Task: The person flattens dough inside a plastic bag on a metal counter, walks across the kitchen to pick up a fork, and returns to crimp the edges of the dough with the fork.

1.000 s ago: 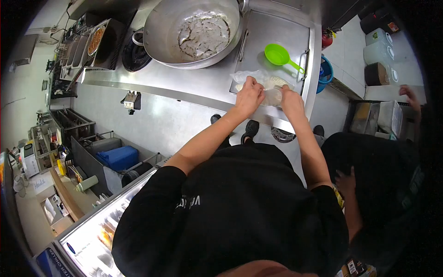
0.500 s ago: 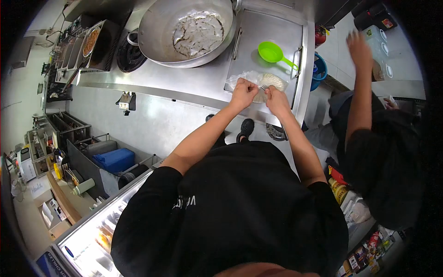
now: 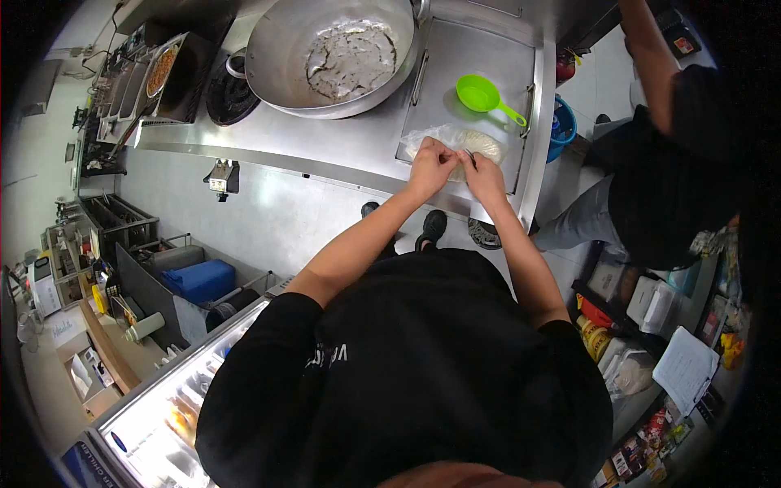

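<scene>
A clear plastic bag point(image 3: 483, 146) with pale, off-white contents lies at the front of the steel counter panel point(image 3: 447, 61). My left hand point(image 3: 434, 165) pinches the bag's gathered part with closed fingers. Close beside it, my right hand point(image 3: 483, 175) is closed on a small metal fork, mostly hidden by the fingers. The fingertips of both hands nearly touch. Behind the bag rests a green plastic scoop point(image 3: 478, 93), its handle toward the right.
A large metal pan point(image 3: 333, 57) stands left of the panel, beside a black burner point(image 3: 232, 93). A blue bucket point(image 3: 561, 130) is on the floor at the right. Another person point(image 3: 667, 171) stands at the right, one arm reaching up. A lit chiller point(image 3: 163, 415) is at lower left.
The view has shifted slightly. My hands have come closer together at the bag, the fork turning in my right hand. The other person has moved toward the upper right.
</scene>
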{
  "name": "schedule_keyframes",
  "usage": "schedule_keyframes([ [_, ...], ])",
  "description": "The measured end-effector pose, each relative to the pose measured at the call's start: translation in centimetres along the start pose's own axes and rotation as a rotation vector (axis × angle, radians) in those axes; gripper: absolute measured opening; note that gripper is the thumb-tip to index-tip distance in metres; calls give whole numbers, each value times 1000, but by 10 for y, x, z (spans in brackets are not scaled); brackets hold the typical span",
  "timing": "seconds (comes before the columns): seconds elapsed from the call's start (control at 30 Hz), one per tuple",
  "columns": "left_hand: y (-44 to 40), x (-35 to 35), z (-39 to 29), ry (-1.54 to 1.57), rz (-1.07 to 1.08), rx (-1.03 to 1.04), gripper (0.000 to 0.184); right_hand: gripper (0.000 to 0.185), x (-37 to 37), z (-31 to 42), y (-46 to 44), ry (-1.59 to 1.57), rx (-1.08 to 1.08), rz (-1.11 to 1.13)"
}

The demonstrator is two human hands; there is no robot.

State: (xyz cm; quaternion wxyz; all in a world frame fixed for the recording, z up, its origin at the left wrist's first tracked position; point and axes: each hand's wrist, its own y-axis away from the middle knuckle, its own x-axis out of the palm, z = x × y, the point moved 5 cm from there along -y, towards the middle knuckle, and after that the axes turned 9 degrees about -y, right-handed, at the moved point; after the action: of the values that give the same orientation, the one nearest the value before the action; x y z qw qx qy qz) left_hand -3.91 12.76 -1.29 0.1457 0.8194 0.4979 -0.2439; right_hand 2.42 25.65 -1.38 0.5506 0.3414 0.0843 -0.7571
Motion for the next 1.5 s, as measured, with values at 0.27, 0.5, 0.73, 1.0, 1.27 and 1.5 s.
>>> schedule_keyframes([
  [0.27,6,-13,-19,-151,-207,75,14,56,1,-6,-8,-74,-149,-5],
  [0.5,5,-11,-19,-52,-132,178,11,56,0,-8,-11,-118,-80,147],
  [0.73,6,-1,-5,82,-35,8,12,57,-3,-7,-14,-237,-99,130],
  [1.0,0,-5,-14,10,-1,117,9,56,3,-19,-20,-297,-139,216],
  [1.27,-9,2,-12,-58,44,251,9,54,-7,-21,-26,-327,-120,386],
  [1.5,-11,-15,-20,-17,255,217,20,52,-9,-10,-31,-373,50,619],
])
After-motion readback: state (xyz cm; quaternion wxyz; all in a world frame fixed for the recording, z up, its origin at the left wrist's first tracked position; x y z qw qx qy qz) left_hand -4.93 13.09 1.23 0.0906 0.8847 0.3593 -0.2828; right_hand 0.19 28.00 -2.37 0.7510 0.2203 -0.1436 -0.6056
